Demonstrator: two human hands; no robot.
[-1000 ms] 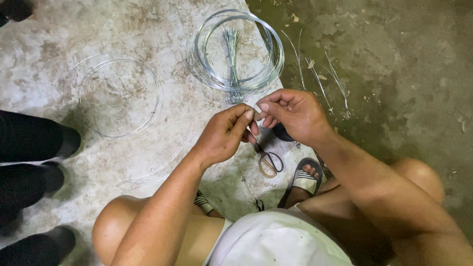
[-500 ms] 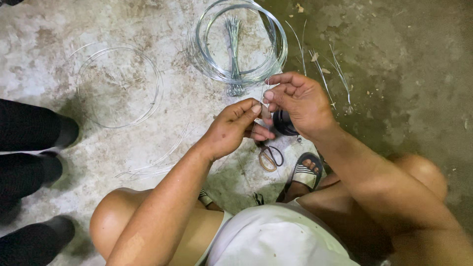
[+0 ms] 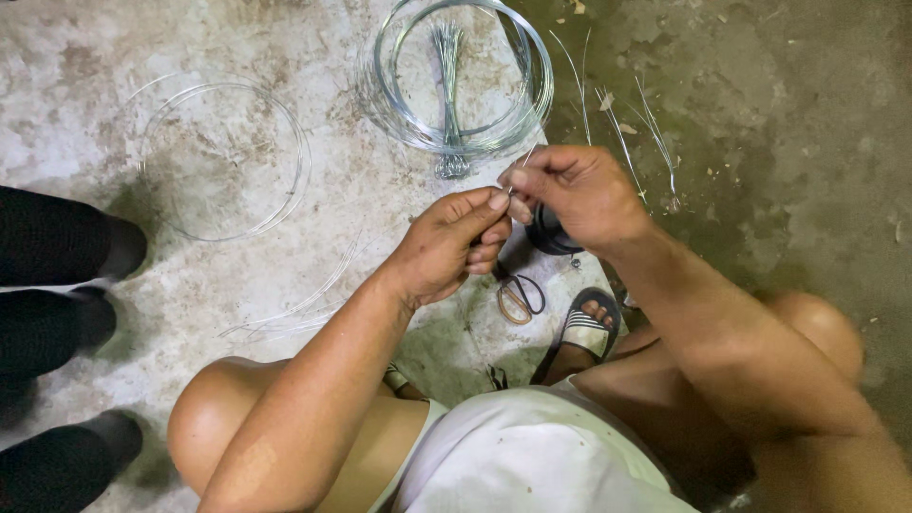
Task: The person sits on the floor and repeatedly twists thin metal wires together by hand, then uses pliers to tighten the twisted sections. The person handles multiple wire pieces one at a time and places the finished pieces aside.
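- where the 2 hands meet near the middle of the view, the left hand [image 3: 446,242] and the right hand [image 3: 570,195] each pinch a thin wire [image 3: 521,163] between thumb and forefinger, fingertips almost touching; only a short pale stretch of it shows above the right thumb, and the rest is too fine to follow.
- at 12 o'clock from the hands lies a thick wire coil [image 3: 456,76] on the concrete floor [image 3: 285,47], its top edge cut off by the frame; a bundle of cut wires [image 3: 448,104] lies across its middle.
- at 10 o'clock, well apart, a thinner wire ring [image 3: 223,157] lies flat, faint against the pale floor.
- at 1 o'clock, loose wire pieces [image 3: 655,133] lie on the darker floor.
- just beneath the right hand sits a dark round object [image 3: 549,236], mostly covered; i cannot tell what it is.
- at 6 o'clock, small scissors [image 3: 518,296] lie near a striped sandal [image 3: 581,332].
- at 9 o'clock, dark shoes [image 3: 66,256] of other people are cut off by the left edge.
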